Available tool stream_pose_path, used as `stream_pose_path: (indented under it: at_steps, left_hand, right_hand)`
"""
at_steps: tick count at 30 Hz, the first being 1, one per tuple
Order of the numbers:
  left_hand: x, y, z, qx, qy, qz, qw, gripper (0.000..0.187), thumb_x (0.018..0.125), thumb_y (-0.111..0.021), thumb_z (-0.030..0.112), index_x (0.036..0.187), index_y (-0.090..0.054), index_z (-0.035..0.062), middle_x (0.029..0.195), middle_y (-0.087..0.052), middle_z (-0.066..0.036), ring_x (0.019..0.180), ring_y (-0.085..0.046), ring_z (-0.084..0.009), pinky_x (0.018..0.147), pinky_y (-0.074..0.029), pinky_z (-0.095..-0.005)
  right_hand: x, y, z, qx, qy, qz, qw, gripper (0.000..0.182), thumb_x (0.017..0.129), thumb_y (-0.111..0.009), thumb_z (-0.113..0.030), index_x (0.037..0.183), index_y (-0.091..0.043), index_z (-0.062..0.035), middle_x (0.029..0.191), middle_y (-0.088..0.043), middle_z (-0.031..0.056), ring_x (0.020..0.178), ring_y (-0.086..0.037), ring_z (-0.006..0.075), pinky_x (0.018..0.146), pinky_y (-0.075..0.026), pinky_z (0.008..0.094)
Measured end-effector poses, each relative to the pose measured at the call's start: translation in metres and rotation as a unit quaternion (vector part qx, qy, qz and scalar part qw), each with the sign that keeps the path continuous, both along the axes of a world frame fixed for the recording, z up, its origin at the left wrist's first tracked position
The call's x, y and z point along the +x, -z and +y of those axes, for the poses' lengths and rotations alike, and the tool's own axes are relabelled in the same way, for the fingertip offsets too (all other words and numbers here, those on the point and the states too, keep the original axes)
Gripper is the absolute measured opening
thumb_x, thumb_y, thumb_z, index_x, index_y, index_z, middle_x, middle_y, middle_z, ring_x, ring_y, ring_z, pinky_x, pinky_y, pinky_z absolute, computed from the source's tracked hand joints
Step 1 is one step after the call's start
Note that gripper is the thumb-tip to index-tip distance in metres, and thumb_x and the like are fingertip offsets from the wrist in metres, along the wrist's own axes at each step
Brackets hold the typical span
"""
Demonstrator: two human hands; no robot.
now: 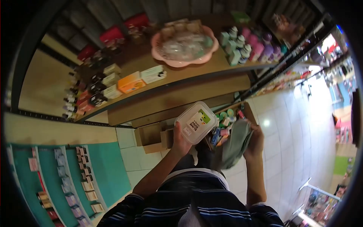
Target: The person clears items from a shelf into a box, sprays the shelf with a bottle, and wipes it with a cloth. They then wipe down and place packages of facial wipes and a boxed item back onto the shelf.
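My left hand [180,140] is closed on the side of a clear plastic tub [199,126] with a whitish lid and a label reading "Slime Susu Vanilla". To its right, my right hand [256,143] grips a grey-green cloth [235,146], which hangs down and is a little blurred. Just beyond the cloth stands a cardboard box [248,112] of small coloured bottles and jars [225,122], partly hidden by the cloth and the tub.
A wooden shelf [181,80] ahead carries a pink scalloped bowl [185,62] of wrapped goods, small boxes [130,82] and bottles [257,49]. An open carton [147,137] sits below. Teal racks [107,170] stand left; white floor tiles [278,132] lie right.
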State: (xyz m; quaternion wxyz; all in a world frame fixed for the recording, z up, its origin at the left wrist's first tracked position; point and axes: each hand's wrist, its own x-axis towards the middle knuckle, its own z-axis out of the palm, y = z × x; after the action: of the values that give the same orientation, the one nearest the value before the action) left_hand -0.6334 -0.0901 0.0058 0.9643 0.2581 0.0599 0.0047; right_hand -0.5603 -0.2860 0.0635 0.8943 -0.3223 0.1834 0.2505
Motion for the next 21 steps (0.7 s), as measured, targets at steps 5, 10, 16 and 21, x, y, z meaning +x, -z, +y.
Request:
stream_pose_path:
  at_steps: [5,10,16,21]
  left_hand:
    - [-0.012,-0.04,-0.003,0.187,-0.099,-0.003,0.977,0.071,0.08,-0.037,0.059,0.129,-0.026,0.0086,0.118,-0.044,-0.01,0.11,-0.043,-0.021,0.094,-0.032,-0.0359]
    - [-0.011,-0.047,0.015,0.101,-0.104,-0.048,0.988,0.068,0.081,-0.041,0.054,0.128,-0.027,0.006,0.121,-0.04,-0.007,0.113,-0.038,-0.0169,0.095,-0.029,-0.0335]
    - [0.0,-0.049,0.003,0.154,-0.182,-0.003,0.971,0.056,0.085,-0.043,0.044,0.124,-0.034,0.0043,0.118,-0.044,-0.006,0.11,-0.041,-0.0162,0.094,-0.029,-0.0314]
    - [0.019,-0.066,0.007,0.168,-0.162,-0.021,0.972,0.054,0.084,-0.044,0.04,0.122,-0.036,0.0031,0.117,-0.044,-0.007,0.107,-0.043,-0.0169,0.092,-0.032,-0.0301]
  right_hand:
    - [-0.011,-0.033,0.086,-0.402,0.007,-0.398,0.824,0.029,0.068,-0.046,0.001,0.096,-0.053,-0.0004,0.102,-0.054,0.0145,0.091,-0.054,0.027,0.082,-0.04,0.0343]
    - [-0.054,-0.044,0.12,-0.39,-0.065,-0.698,0.597,0.035,0.064,-0.047,0.005,0.098,-0.056,0.001,0.104,-0.054,0.0185,0.099,-0.05,0.0315,0.085,-0.038,0.0342]
    - [-0.01,-0.041,0.118,-0.414,-0.083,-0.705,0.57,0.037,0.065,-0.046,0.0,0.101,-0.056,0.0019,0.109,-0.053,0.0181,0.103,-0.05,0.03,0.086,-0.036,0.0376]
    - [-0.01,-0.043,0.102,-0.426,-0.071,-0.742,0.512,0.038,0.063,-0.047,-0.004,0.099,-0.058,0.0001,0.108,-0.054,0.0172,0.105,-0.049,0.0294,0.086,-0.036,0.0375]
